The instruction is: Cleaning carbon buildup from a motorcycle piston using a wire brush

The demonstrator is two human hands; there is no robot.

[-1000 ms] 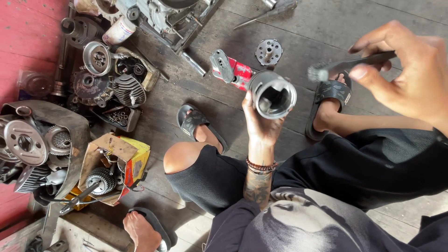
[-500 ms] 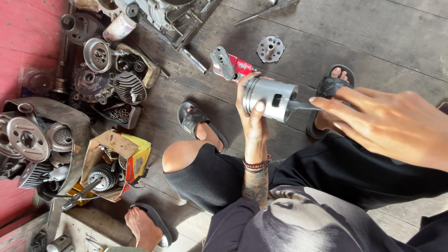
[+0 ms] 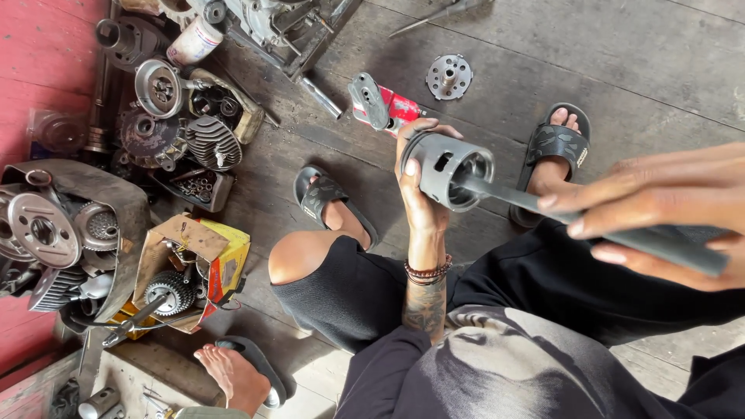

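Our left hand [image 3: 419,194] grips the rigid, probably heavy metal piston [image 3: 446,171] round its skirt; right hand [image 3: 660,221] clamps the stiff rod [image 3: 590,225] poked inside.

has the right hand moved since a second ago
Yes. The right hand has dropped from above the sandalled foot to below it, and its dark rod now reaches into the grey piston.

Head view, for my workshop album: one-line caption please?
Left hand holds a grey piston while right hand pokes a dark tool inside.

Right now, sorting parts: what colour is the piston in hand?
Plain metallic grey piston, seen in the head view.
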